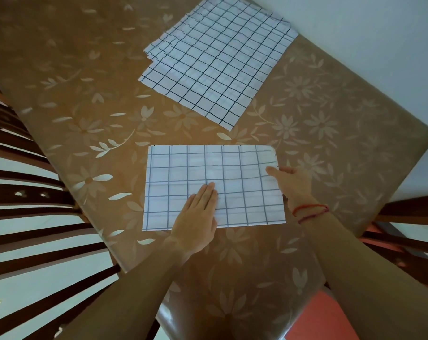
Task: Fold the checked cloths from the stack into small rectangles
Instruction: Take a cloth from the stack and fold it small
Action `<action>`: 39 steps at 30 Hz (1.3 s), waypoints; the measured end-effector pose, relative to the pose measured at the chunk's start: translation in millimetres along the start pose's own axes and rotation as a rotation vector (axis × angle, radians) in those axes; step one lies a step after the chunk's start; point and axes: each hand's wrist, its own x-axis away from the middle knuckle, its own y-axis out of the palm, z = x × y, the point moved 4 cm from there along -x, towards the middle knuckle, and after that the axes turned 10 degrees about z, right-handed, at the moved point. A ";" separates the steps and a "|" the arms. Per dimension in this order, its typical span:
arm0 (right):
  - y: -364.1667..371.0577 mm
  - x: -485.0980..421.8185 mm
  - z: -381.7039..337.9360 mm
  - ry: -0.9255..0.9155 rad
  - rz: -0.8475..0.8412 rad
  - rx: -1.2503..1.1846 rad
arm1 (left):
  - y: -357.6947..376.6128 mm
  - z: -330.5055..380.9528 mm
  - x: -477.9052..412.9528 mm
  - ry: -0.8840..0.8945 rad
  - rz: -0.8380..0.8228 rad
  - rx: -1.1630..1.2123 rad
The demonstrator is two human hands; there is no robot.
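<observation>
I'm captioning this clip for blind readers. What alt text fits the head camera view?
Two bare hands work a white, blue-checked cloth on a brown floral tablecloth: left hand pressed flat on it, right hand at its right edge. A stack of white, black-checked cloths lies beyond.

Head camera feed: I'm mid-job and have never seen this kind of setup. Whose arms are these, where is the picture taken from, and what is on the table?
There is no machine here. A person wears one wide-angle camera on the head, looking forward and down, so the two bare arms are their own. The left hand lies flat, palm down, on a checked cloth spread as a rectangle near the person. The right hand, with red strings at the wrist, rests at the cloth's right edge, with its thumb on top; whether it pinches the edge cannot be told. Farther away lies the stack of checked cloths, its edges uneven. Everything sits on a table with a brown floral cover. Dark wooden chair slats show at the left.
</observation>
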 end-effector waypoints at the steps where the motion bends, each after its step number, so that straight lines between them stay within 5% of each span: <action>1: 0.7 1.7 1.9 0.037 -0.033 -0.016 | 0.0 -0.7 0.0 0.005 -0.002 0.001; 18: -42.5 70.9 66.7 0.242 0.111 -0.351 | -2.8 38.9 29.8 0.152 0.008 0.045; 28: -41.7 137.4 92.3 0.420 -0.246 -0.513 | -0.9 43.4 67.7 0.088 0.029 -0.081; 39: -69.5 148.0 96.7 -0.005 -0.390 -0.237 | -12.2 22.3 94.6 0.067 -0.007 -0.012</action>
